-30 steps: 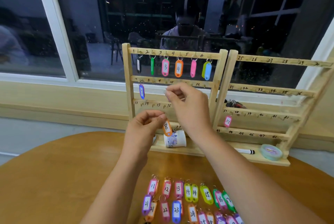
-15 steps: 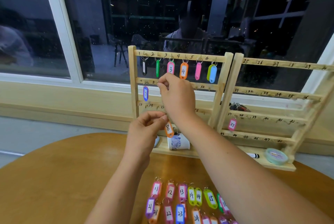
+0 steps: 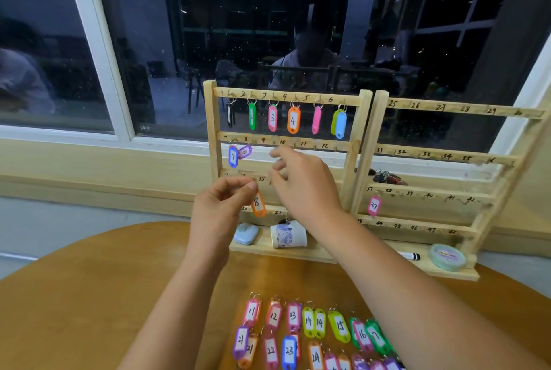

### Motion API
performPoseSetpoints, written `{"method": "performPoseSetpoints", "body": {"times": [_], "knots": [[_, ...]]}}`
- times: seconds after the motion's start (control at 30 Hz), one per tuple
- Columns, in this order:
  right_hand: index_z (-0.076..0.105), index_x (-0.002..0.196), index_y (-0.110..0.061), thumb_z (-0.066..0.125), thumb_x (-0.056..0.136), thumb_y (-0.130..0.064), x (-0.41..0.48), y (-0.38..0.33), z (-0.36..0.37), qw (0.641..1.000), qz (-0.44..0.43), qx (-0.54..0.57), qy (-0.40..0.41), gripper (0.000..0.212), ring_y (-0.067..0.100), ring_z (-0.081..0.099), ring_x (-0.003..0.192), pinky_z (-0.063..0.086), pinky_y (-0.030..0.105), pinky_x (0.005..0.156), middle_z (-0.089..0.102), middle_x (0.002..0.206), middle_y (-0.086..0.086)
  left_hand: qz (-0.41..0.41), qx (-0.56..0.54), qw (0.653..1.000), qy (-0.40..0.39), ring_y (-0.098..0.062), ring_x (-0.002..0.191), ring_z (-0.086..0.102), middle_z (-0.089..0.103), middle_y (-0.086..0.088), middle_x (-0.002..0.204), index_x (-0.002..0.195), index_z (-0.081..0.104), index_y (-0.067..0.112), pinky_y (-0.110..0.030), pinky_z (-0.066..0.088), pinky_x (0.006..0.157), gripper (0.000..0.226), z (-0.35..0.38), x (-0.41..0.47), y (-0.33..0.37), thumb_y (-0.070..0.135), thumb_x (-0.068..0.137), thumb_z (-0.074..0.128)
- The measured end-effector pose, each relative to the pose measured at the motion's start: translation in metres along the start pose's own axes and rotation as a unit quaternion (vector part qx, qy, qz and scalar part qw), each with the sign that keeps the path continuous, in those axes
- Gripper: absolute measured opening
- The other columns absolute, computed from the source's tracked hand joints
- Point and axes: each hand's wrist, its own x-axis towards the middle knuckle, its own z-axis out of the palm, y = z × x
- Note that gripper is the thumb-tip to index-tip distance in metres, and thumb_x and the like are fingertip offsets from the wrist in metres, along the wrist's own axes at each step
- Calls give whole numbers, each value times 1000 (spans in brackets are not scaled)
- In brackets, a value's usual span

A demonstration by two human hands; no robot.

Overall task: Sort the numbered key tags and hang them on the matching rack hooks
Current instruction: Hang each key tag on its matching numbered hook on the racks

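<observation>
Head view: in the middle of the frame the left hand (image 3: 222, 208) pinches the ring of an orange tag marked 8 (image 3: 258, 205), which dangles in front of the lower bars of the left rack (image 3: 210, 119). Just right of it, the right hand (image 3: 302, 183) has its fingers loosely apart and holds nothing.

On the second bar a blue tag 7 (image 3: 233, 156) hangs. Beside it a purple tag 8 (image 3: 245, 151) hangs tilted from hook 8 (image 3: 251, 144). The step in hand looks to be hanging the eights. The next move calls for lifting the orange tag up and left and slipping its ring over that same hook, which needs careful aim.

The right hand sits close to that path. At the bottom of the frame, loose tags (image 3: 293, 314) from 11 upward lie in rows on the table (image 3: 89, 295). The rack's shelf holds a paper cup (image 3: 288, 235), a small blue case (image 3: 246, 234), a marker (image 3: 413, 256) and a tape roll (image 3: 447, 256). At the right, a pink tag 37 (image 3: 374, 205) hangs on the second rack (image 3: 447, 158).
</observation>
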Motion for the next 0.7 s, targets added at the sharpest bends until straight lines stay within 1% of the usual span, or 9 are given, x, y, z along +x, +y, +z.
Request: {"method": "performPoseSetpoints", "body": {"times": [0.07,0.13,0.17,0.23,0.3,0.33,0.47,0.57,0.7], "knots": [[67,127,-31,66,101,-28,-16,11,-9,1000,17,20,-6,26,17,71,90,61,43,80,73,99,-14,21,13,1000,0,-9,78,71,80,-8,90,103,81,13,-14,50,65,8,1,8,8,16,97,78],[68,127,-32,67,102,-30,-35,23,-19,998,34,41,-12,25,9,69,88,62,41,80,70,97,-18,43,34,998,5,-10,78,72,81,-6,87,101,81,14,-22,51,71,6,5,21,17,16,97,78],[69,128,-32,67,102,-30,-45,29,-23,998,43,48,-13,26,5,68,88,63,38,81,69,97,-20,56,47,997,11,-10,77,72,80,-5,85,100,81,16,-26,52,73,4,6,27,22,17,96,78],[70,129,-30,68,102,-29,-65,42,-31,996,63,56,-8,27,-2,66,87,62,33,81,70,97,-21,84,76,993,19,-14,79,74,80,-3,80,96,81,21,-35,59,78,2,10,40,31,22,96,79],[72,127,-29,69,101,-28,-84,56,-38,994,87,64,-4,26,-5,65,84,60,27,78,70,97,-22,110,109,987,32,-20,85,76,80,1,80,94,81,26,-44,62,87,1,13,49,38,27,95,80],[73,124,-29,69,101,-27,-93,63,-41,993,100,69,-3,24,-5,65,84,59,25,76,70,95,-22,120,124,984,40,-19,86,76,80,4,80,93,81,28,-46,63,87,2,14,53,41,29,94,81],[74,111,-32,72,99,-23,-120,89,-52,987,138,86,11,15,-2,67,84,60,29,75,72,83,-20,145,176,972,59,-11,86,75,79,12,83,91,80,32,-48,62,87,4,17,65,46,34,95,80],[75,108,-33,73,98,-21,-134,106,-61,980,168,98,37,15,1,67,83,56,23,73,72,81,-20,146,199,967,67,-7,87,74,79,14,86,93,81,32,-47,63,88,5,19,71,48,36,95,79],[74,104,-36,73,99,-22,-146,127,-70,966,216,121,71,16,3,70,82,52,24,72,75,83,-17,147,219,962,67,-6,89,74,78,15,86,93,81,33,-44,63,89,4,19,73,49,35,96,79]]}}
